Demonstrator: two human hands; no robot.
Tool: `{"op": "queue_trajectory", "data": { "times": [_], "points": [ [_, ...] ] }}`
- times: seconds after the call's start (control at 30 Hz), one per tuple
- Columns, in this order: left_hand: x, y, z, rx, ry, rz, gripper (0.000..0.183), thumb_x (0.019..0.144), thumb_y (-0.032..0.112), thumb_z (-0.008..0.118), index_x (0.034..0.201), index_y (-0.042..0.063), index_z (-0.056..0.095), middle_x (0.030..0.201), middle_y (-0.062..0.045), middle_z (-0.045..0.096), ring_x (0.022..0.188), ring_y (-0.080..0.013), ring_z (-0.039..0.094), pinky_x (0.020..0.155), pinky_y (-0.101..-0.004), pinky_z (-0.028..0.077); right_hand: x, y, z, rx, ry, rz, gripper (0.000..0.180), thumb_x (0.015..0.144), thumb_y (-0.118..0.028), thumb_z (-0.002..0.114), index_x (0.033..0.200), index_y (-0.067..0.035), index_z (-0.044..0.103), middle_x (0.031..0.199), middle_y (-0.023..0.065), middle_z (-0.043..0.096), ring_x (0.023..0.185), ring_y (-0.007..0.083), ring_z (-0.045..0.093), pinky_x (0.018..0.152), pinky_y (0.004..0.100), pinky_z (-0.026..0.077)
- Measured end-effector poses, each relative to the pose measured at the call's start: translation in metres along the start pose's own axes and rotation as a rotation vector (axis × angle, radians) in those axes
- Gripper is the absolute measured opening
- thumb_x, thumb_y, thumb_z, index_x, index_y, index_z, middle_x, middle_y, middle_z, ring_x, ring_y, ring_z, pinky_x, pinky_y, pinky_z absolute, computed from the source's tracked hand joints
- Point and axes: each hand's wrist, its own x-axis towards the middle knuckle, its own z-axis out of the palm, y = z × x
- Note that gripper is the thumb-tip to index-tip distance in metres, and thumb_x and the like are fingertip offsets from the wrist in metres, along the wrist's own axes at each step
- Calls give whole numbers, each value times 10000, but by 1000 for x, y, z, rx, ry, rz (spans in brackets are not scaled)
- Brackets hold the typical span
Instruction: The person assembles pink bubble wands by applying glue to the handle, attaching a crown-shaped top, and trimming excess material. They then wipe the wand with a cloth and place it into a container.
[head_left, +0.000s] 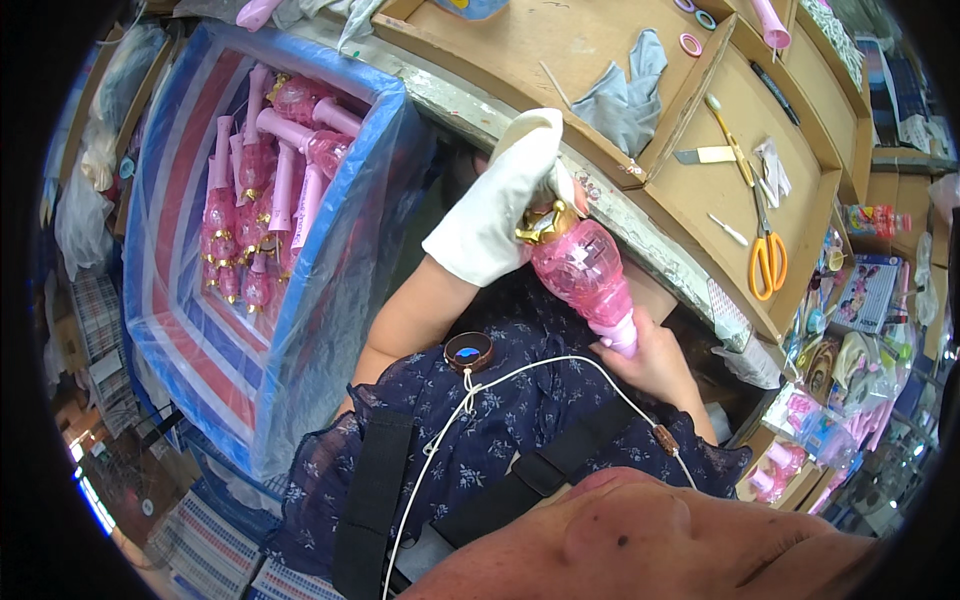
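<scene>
My left hand (510, 195), in a loose white cloth glove with a bare fingertip showing, closes around the gold crown end of a translucent pink plastic toy wand (577, 262). Its lilac handle end is gripped by my bare right hand (652, 356). The wand slants between both hands, in front of my dark floral top. To the left, a striped blue, red and white plastic-lined bin (169, 300) holds several similar pink wands (255, 165) with lilac handles and gold trim. My left palm is hidden by the glove.
Beyond the workbench edge (450, 94), cardboard trays (679, 199) hold a grey cloth (626, 90), orange-handled scissors (767, 262), a toothbrush (724, 124), a blade (705, 155), a black marker (775, 92) and pink rings (691, 45). More pink parts (780, 469) lie at lower right.
</scene>
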Motion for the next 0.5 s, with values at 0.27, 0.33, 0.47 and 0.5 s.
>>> {"op": "queue_trajectory", "data": {
  "times": [0.27,0.33,0.47,0.5],
  "points": [
    [-16,2,15,239,-14,286,561,1110,419,334,1328,-40,569,1191,-117,705,1093,-192,657,1033,-322,476,-1,31,-21,818,-409,152,541,873,-155,790,1327,-54,514,967,47,657,730,142,669,646,290,555],
    [-18,1,21,529,42,450,616,1121,443,285,1318,-59,582,1224,-113,699,1122,-189,650,1066,-321,465,1,39,-18,976,-519,167,528,886,-124,765,1335,-63,494,910,26,630,691,124,653,612,280,554],
    [-18,1,28,317,76,386,550,1120,402,336,1343,-41,572,1295,-98,669,1099,-157,649,1032,-302,482,10,48,-8,939,-518,73,623,848,-104,804,1380,-44,484,1067,51,657,925,158,671,813,328,560],
    [-19,1,28,-30,57,230,522,1117,390,373,1339,-34,581,1309,-93,661,1081,-147,651,1012,-294,489,13,49,-5,800,-421,10,666,832,-99,819,1401,-40,477,1133,64,660,1012,172,662,887,345,548]
  ]
}}
